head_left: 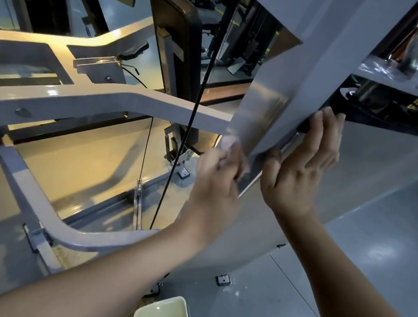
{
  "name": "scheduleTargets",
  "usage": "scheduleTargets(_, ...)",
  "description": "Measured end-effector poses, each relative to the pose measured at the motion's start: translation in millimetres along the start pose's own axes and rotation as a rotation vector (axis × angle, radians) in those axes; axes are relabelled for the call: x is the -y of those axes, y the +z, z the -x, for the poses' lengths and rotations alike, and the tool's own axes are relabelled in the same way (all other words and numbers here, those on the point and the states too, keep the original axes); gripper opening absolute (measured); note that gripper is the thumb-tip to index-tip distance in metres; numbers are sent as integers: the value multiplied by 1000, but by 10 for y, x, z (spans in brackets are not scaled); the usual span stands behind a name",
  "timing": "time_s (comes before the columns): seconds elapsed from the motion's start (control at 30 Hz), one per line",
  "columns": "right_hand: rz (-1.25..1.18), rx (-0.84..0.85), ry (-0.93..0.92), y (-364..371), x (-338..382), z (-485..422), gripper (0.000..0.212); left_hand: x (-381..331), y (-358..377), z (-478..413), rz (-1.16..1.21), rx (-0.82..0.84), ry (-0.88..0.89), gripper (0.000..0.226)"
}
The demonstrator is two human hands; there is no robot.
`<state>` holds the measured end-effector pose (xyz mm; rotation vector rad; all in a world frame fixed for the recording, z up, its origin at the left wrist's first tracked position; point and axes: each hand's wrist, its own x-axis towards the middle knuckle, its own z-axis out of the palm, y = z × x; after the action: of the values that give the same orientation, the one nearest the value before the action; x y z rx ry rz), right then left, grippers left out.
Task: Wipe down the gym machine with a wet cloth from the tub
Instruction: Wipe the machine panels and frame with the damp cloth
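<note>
Left hand: our left hand (221,171) is curled round a pale cloth (228,145) and presses it against the lower edge of the grey upright panel of the gym machine (366,171).
Right hand: our right hand (301,168) lies flat on the same panel, just beside the left. Its fingers are straight and a little spread, gripping nothing, and the fingertips reach a dark slot (we cannot make out what sits in it).
Cloth: bunched in the left fingers, touching the panel; only a small, blurred part shows above the knuckles.
Machine frame: a grey curved arm (100,104) runs off to our left, with a black cable (198,101) hanging across it.
Tub: the tub (161,304) stands on the floor (379,256) below our forearms, holding pale liquid, well apart from both hands.
</note>
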<state>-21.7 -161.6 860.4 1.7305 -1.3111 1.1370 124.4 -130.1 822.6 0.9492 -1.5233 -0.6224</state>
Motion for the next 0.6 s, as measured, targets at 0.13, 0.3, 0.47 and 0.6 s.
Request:
scheduleTargets(0.13, -5, -22, -16, 43, -34, 8, 63, 168, 21, 35, -110, 114, -24, 19)
scheduleTargets(0.3, -11, -13, -29, 60, -76, 16, 62, 367, 17, 64, -88, 143, -181, 46)
scheduleTargets(0.47, 7, -42, -33, 83, -104, 9, 61, -322, 26, -573, -39, -20, 199, 55)
scheduleTargets(0.6, 27, -38, -49, 80, -134, 18, 60, 174, 48, -247, -212, 67, 197, 75)
